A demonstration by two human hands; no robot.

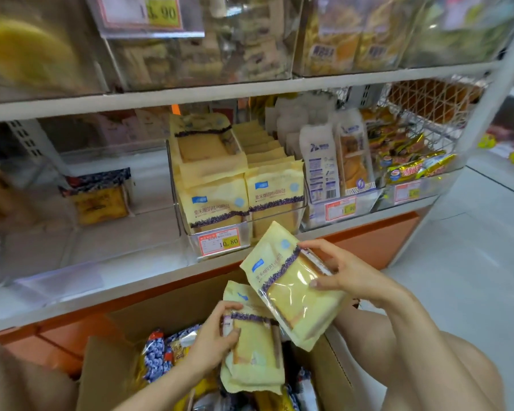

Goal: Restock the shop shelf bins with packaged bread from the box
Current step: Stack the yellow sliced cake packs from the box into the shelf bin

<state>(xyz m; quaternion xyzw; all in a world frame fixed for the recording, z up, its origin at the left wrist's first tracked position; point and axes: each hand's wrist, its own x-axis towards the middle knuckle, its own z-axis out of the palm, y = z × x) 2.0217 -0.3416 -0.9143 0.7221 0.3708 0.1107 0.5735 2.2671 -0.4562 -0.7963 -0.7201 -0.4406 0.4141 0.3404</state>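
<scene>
Over the near box (107, 375), left hand (212, 336) grips one bread pack (254, 351), right hand (347, 277) a second pack (291, 295); light, squashy loaves, probably best held by the edges.

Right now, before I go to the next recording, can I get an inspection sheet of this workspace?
Surface: white shelf board, partly stocked.
Job's things: upper pack and lower pack of yellow bread above the open cardboard box; matching packs stand in the middle bin.
Clutter: mixed packets in the box.
Grips: left hand holds the lower pack; right hand holds the upper pack.
Cables: nothing seen.
Surroundings: wire basket at right, pale floor.
</scene>
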